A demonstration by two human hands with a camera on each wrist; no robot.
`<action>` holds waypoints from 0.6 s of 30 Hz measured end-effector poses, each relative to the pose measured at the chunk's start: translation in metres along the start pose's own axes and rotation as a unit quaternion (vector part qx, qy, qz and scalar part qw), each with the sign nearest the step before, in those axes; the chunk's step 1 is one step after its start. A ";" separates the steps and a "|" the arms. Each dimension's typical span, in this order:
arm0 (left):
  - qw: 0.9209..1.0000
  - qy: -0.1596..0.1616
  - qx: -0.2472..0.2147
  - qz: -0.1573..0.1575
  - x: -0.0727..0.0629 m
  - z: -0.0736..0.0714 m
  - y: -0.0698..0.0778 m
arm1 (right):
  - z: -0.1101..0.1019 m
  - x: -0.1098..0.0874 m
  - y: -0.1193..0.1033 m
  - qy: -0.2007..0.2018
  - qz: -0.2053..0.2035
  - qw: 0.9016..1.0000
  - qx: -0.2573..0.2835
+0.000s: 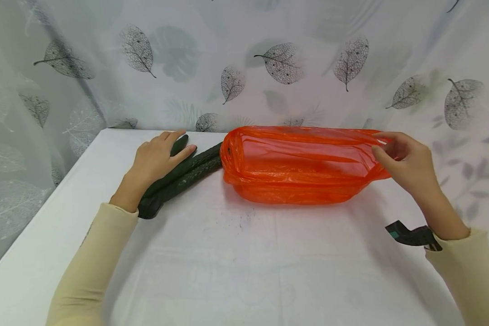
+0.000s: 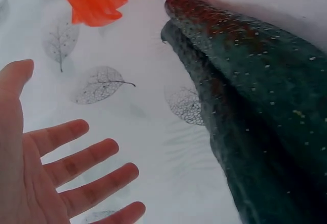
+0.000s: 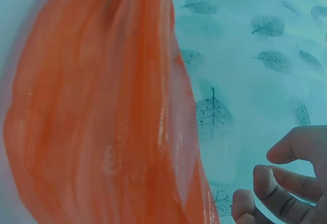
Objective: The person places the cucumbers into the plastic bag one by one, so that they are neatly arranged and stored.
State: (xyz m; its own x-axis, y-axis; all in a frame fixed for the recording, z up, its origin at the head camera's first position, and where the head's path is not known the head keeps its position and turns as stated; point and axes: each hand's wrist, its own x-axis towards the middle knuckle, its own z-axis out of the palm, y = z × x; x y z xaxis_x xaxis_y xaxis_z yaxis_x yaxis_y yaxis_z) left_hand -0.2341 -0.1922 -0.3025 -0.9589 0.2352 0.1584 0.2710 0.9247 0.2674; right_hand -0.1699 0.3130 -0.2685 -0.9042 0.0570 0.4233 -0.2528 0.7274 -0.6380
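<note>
Two cucumbers (image 2: 260,66) near the left hand (image 2: 41,177) overrun the left wrist view.

A leaf-printed curtain (image 1: 244,31) hangs behind a white table (image 1: 228,271).

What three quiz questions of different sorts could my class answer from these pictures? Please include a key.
1. Multiple choice: what colour is the bag? A blue, B orange-red, C black.
2. Fill in: in the head view, the cucumbers are nearest the ____.
3. True or false: the cucumbers stand upright on the white table.

Key: 1. B. 2. Left grip. 3. False; they lie on it.
</note>
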 end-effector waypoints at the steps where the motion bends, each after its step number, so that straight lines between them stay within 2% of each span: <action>1: 1.000 -0.004 0.001 0.001 0.000 0.002 0.000 | 0.001 -0.002 0.002 0.000 0.003 1.000 0.006; 10: 0.999 -0.028 0.014 0.010 0.000 0.018 -0.003 | 0.005 -0.015 0.017 -0.002 0.021 0.996 0.086; 18: 0.999 -0.036 0.012 0.016 0.001 0.030 -0.002 | 0.005 -0.026 0.027 -0.017 0.031 0.993 0.108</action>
State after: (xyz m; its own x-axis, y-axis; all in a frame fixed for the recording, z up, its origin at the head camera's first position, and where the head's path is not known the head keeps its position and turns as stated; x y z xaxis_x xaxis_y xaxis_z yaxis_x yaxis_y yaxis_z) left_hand -0.2378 -0.1850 -0.3315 -0.9536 0.2847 0.0980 0.3003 0.9231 0.2404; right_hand -0.1546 0.3271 -0.3001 -0.9305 0.0702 0.3596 -0.2620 0.5586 -0.7870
